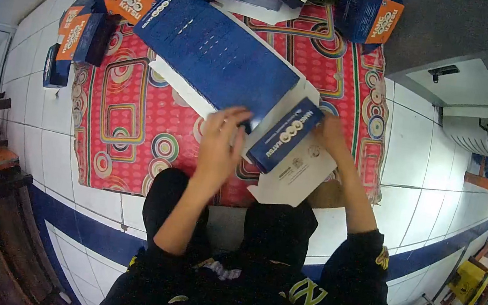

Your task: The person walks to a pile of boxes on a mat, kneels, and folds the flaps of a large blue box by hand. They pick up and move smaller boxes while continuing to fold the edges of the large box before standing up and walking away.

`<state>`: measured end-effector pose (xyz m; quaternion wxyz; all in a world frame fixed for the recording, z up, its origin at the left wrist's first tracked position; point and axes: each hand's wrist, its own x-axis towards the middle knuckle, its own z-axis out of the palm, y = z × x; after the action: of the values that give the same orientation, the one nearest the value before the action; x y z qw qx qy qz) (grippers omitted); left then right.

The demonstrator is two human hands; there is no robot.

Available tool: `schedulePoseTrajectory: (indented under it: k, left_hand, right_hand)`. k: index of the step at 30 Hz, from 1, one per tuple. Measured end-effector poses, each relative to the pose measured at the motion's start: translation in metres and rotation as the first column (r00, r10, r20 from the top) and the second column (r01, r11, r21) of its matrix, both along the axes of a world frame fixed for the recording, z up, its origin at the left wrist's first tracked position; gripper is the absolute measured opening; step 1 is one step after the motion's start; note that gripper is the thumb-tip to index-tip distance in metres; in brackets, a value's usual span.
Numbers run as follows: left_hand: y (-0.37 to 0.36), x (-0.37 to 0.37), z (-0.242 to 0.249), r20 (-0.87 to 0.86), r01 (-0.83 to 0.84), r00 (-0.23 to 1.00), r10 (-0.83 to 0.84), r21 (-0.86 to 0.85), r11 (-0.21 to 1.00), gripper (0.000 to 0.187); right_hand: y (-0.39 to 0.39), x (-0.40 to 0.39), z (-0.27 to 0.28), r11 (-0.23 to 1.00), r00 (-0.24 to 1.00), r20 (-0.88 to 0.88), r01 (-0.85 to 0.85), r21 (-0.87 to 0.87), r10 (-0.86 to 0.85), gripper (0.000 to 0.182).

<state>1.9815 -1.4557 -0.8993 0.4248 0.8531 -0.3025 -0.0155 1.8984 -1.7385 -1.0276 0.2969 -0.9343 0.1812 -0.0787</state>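
Cardboard, printed dark blue outside and plain white inside, makes up the long flat unfolded carton blank point(226, 61) that lies on the red patterned floor mat point(127, 129), its near end raised between the person's two hands. The left hand point(220, 146) rests on the near edge with fingers curled down over the white inner face, pressing rather than pinching. The right hand point(329, 137) sits behind the small blue end flap point(284, 134), its fingers closed against the flap and holding it tilted up. Below the flap a white panel point(297, 176) hangs toward the person's dark trousers point(280, 227). The sheet looks light, thin and stiff along its panels but ready to bend at the scored lines; it seems best held by the edges close to a crease, since a hard squeeze mid-panel could dent it. Folded blue-and-orange boxes point(131, 0) are heaped at the far end of the mat.
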Motion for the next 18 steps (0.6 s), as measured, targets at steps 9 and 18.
schedulePoseTrajectory:
  k: [9,18]
  left_hand:
    - [0.009,0.005,-0.062,0.101,0.021,0.994,-0.037,0.155,0.988,0.05]
    - [0.0,0.0,-0.079,0.128,-0.065,0.99,0.055,0.076,0.995,0.053]
  right_hand:
    - [0.025,0.05,0.002,0.958,0.966,-0.17,-0.223,-0.181,0.193,0.032]
    - [0.022,0.072,-0.014,0.988,0.902,0.405,-0.148,-0.033,0.149,0.02]
